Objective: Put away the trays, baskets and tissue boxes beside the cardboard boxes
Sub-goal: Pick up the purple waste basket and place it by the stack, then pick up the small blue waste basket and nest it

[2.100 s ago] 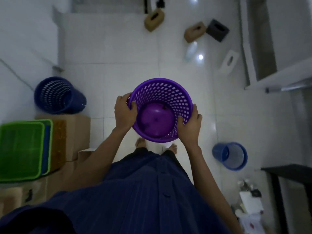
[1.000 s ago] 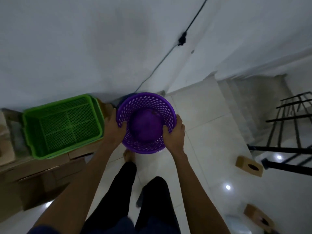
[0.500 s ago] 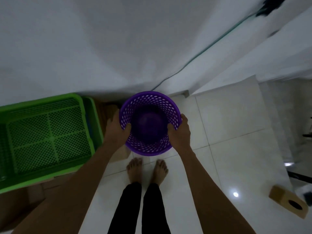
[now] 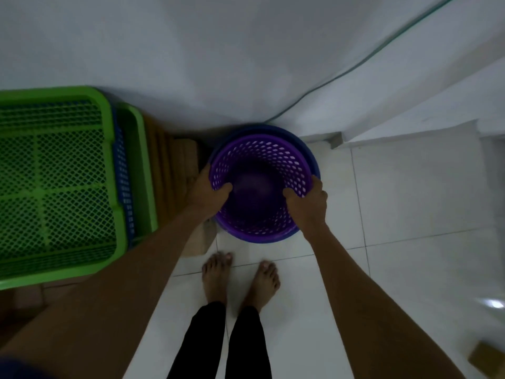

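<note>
A purple perforated basket (image 4: 259, 160) sits upright inside a dark blue basket (image 4: 307, 151), whose rim shows around it, on the floor by the wall. My left hand (image 4: 209, 191) grips the purple rim on its left side, thumb inside. My right hand (image 4: 308, 199) grips the rim on its right side, thumb inside. To the left, a green mesh tray (image 4: 54, 181) lies on top of a blue tray (image 4: 124, 187) and another green tray (image 4: 143, 170), stacked on cardboard boxes (image 4: 177, 170).
A white wall (image 4: 218, 50) with a thin cable (image 4: 355, 69) stands straight ahead. My bare feet (image 4: 240, 277) stand on white floor tiles. A brown tissue box (image 4: 486, 359) lies at the lower right edge. A step or ledge (image 4: 410, 132) rises at right.
I have lowered the purple basket toward the floor, and it now sits nested in the dark blue basket. Both hands keep their grip on its rim.
</note>
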